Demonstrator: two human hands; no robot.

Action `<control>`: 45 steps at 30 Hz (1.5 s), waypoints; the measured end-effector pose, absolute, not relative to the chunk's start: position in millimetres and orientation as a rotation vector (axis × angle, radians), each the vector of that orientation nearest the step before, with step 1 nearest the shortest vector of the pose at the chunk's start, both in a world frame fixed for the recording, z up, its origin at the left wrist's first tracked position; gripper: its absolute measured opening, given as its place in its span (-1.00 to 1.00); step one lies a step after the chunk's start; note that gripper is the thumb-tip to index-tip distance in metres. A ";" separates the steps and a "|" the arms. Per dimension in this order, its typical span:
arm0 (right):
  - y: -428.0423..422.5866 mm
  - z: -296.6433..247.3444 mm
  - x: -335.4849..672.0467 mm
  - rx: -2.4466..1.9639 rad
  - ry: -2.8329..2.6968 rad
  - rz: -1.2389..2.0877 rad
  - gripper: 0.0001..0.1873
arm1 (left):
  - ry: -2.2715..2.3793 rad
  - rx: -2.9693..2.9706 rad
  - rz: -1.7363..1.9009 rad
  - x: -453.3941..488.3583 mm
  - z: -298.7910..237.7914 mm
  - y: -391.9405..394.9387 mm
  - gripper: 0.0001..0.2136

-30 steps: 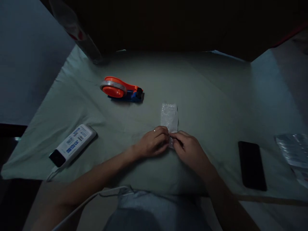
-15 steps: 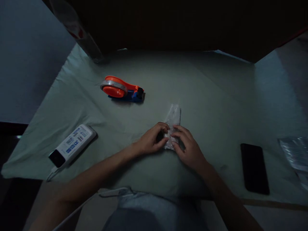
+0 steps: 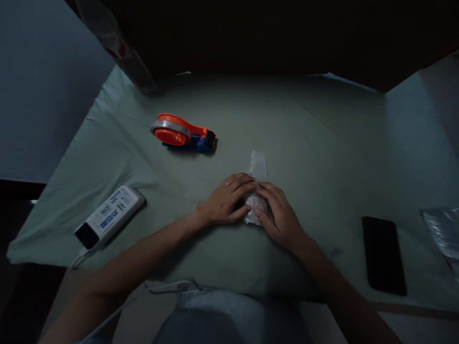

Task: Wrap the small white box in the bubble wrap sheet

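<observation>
A narrow piece of bubble wrap (image 3: 256,206) lies on the cloth in front of me, its flat far end pointing away. My left hand (image 3: 232,198) presses on its left side, fingers curved over the top and thumb at the near part; a ring shows on one finger. From the right, my right hand (image 3: 281,215) grips the same bubble wrap with fingers bent over it and thumb on its near side. The fingertips of both hands almost meet over its middle. Whether anything is wrapped inside I cannot tell.
An orange and blue tape dispenser (image 3: 184,134) stands beyond my left hand. At left lies a white power bank (image 3: 111,215) with a cable. A black phone (image 3: 383,255) and a clear plastic packet (image 3: 444,231) lie at right. A dark panel (image 3: 258,38) borders the back.
My fingers have flattened and moved closer together over the bubble wrap. Its far end now lies flatter and looks narrower. The view has shifted slightly.
</observation>
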State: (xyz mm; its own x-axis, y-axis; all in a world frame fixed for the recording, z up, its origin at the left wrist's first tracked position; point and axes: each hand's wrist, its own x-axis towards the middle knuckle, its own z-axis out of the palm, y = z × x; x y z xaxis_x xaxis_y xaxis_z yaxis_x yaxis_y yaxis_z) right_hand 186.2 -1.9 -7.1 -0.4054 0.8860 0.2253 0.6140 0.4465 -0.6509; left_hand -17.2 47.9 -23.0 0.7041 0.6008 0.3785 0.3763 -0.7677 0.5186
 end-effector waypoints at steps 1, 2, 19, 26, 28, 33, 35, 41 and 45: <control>-3.4 -8.5 185.5 -1.261 -2.123 0.614 -0.60 | 0.782 2.514 0.807 -17.3 -23.0 47.4 -0.60; -4.9 -10.0 184.8 -1.271 -2.099 0.586 -0.60 | 0.784 2.514 0.840 -17.4 -23.2 47.0 -0.65; -8.0 -17.9 180.4 -1.284 -2.117 0.516 -0.51 | 0.917 2.642 0.396 -21.6 -25.6 64.3 -0.31; -7.8 -20.3 180.7 -1.271 -2.159 0.526 -0.49 | 0.794 2.631 0.332 -22.0 -24.3 73.3 -0.28; -7.6 -19.8 180.7 -1.273 -2.170 0.542 -0.50 | 0.850 2.629 0.324 -22.7 -23.7 72.6 -0.23; -8.4 -19.6 180.7 -1.276 -2.148 0.543 -0.52 | 0.959 2.578 0.394 -21.3 -22.1 77.6 -0.56; -8.9 -20.4 180.4 -1.263 -2.136 0.536 -0.53 | 1.044 2.547 0.494 -15.8 -23.6 87.2 -0.67; -9.5 -22.5 179.0 -1.282 -2.129 0.525 -0.52 | 1.210 2.583 0.624 8.6 -33.6 121.2 -0.72; -10.5 -23.7 178.7 -1.294 -2.134 0.526 -0.52 | 1.228 2.506 0.700 16.4 -37.6 128.6 -0.87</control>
